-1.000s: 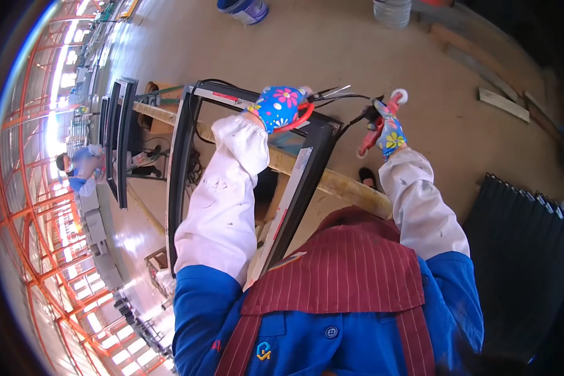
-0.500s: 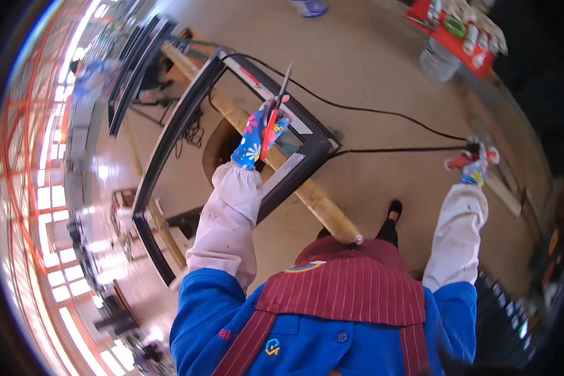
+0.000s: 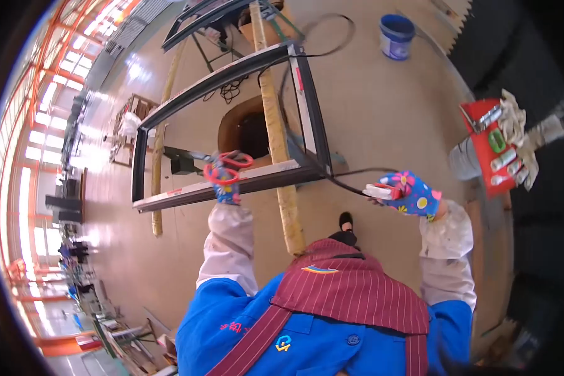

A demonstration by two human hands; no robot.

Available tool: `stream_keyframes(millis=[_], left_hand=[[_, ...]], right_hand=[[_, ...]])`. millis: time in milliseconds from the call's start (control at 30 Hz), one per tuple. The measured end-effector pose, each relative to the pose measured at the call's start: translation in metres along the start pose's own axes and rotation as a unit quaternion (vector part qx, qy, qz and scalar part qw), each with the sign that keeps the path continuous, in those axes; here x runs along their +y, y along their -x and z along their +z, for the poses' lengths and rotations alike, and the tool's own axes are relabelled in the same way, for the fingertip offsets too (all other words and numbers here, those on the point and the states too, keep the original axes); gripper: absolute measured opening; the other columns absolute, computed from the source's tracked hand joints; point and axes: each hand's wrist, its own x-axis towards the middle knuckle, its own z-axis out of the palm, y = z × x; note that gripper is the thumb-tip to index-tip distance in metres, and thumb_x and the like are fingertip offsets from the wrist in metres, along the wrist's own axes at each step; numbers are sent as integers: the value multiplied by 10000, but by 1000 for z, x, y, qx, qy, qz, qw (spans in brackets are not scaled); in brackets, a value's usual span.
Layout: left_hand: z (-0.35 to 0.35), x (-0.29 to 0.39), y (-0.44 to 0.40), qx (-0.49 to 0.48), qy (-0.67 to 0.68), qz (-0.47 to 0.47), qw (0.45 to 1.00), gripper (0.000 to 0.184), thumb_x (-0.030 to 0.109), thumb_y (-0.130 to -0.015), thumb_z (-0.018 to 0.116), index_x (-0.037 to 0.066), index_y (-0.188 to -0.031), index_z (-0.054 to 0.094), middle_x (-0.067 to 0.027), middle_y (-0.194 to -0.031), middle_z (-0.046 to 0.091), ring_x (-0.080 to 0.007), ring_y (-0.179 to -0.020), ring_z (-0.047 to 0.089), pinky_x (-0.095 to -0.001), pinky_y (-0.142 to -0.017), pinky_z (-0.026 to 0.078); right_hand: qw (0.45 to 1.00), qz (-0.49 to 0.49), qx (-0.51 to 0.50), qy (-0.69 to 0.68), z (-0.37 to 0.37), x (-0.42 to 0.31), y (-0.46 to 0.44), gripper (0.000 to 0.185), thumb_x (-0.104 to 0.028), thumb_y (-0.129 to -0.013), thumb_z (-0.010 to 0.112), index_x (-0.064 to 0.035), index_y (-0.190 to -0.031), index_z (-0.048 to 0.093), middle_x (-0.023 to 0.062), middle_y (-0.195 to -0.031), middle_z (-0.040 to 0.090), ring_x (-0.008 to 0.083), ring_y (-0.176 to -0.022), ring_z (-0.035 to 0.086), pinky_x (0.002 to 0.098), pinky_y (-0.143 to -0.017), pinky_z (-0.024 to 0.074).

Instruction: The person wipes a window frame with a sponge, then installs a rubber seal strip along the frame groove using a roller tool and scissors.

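My left hand (image 3: 225,192), in a blue floral glove, is closed around red-handled scissors (image 3: 237,160), whose blades point left. It is over the near side of a black and white rectangular frame (image 3: 307,103). My right hand (image 3: 413,193), also gloved, is closed at the right on a black strip (image 3: 351,186) and a small red and white object (image 3: 382,190) whose kind I cannot make out. The strip runs left to the frame's near right corner. Two long tan padded bars (image 3: 272,119) support the frame.
A red-topped stand (image 3: 476,116) at the right holds bottles, a green roll and cloths. At the back stands a blue bucket (image 3: 396,37). Behind lies another dark frame (image 3: 200,17) on a green trestle. A brown round container (image 3: 229,128) sits beneath the frame.
The view has turned, so the frame now lies more crosswise. The scissors have swung from blades up to blades left. My right hand has come inward and turned, drawing the strip nearer the frame.
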Motion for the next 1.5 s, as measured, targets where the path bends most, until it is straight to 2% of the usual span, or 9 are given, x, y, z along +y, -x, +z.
stream_keyframes(millis=[33, 167, 300, 367, 533, 700, 1033, 1267, 1500], left_hand=[[-3, 17, 10, 116, 250, -63, 959, 438, 320, -971, 375, -85, -1003, 537, -208, -884, 643, -314, -785, 652, -413, -721, 567], [18, 44, 10, 350, 35, -16, 936, 409, 277, -966, 347, -61, -1153, 481, -176, -907, 632, -306, -816, 641, -398, -705, 556], [115, 21, 5, 70, 312, 56, 946, 434, 230, -877, 505, -8, -1236, 450, -140, -717, 601, -253, -556, 600, -366, -505, 531], [207, 39, -1, 34, 56, -104, 992, 426, 304, -866, 550, 47, -1205, 514, -67, -679, 574, -188, -390, 482, -371, -328, 438], [397, 57, 19, -172, -78, -66, 980, 726, 140, -791, 717, 73, -1396, 322, -88, -1095, 611, -140, -954, 583, -285, -808, 484], [500, 46, 59, -165, -179, -54, 968, 733, 141, -796, 699, 73, -1412, 308, -104, -1042, 636, -150, -937, 597, -297, -801, 478], [391, -96, 157, 546, -95, -146, 819, 251, 296, -944, 508, 74, -948, 623, 11, -718, 603, -104, -605, 569, -233, -513, 445], [328, -99, 124, 602, 207, -99, 765, 295, 312, -938, 519, 43, -985, 631, -62, -810, 634, -126, -715, 579, -256, -633, 472], [312, -130, 126, 671, -97, -249, 692, 397, 384, -897, 580, 8, -1018, 622, -83, -859, 634, -137, -699, 553, -276, -587, 456]], right_hand=[[985, 88, 2, 151, -20, 8, 5, 490, -167, -846, 626, -46, -1290, 458, 127, -1007, 604, 201, -817, 633, 301, -681, 508], [981, 101, 160, -43, -79, 27, 35, 501, -101, -841, 618, -73, -1311, 446, 93, -939, 614, 157, -747, 605, 281, -659, 502], [949, 59, 295, -93, -110, 16, 44, 479, -45, -846, 585, -90, -1304, 455, 52, -887, 615, 104, -661, 552, 219, -578, 460], [945, 54, 290, -143, -133, 19, 37, 470, -37, -831, 601, -68, -1285, 480, 53, -879, 617, 114, -682, 568, 226, -549, 442], [969, 116, 203, -74, -177, 20, -31, 412, -105, -834, 624, -57, -1229, 516, 44, -862, 603, 108, -644, 564, 214, -535, 446], [953, 187, 128, -203, -233, 57, -56, 359, -175, -842, 624, -55, -1171, 544, 49, -887, 593, 126, -652, 584, 261, -553, 491], [873, 280, -106, -385, -276, 53, -122, 206, -203, -879, 556, -37, -1000, 570, 88, -1002, 556, 225, -919, 555, 361, -743, 486], [856, 355, -187, -328, -261, 61, -201, 196, -162, -882, 539, -18, -1015, 551, 84, -1000, 548, 229, -932, 544, 338, -816, 450], [863, 394, -138, -284, -254, 56, -254, 184, -122, -867, 559, -15, -1016, 546, 82, -987, 554, 231, -929, 545, 337, -829, 451]])
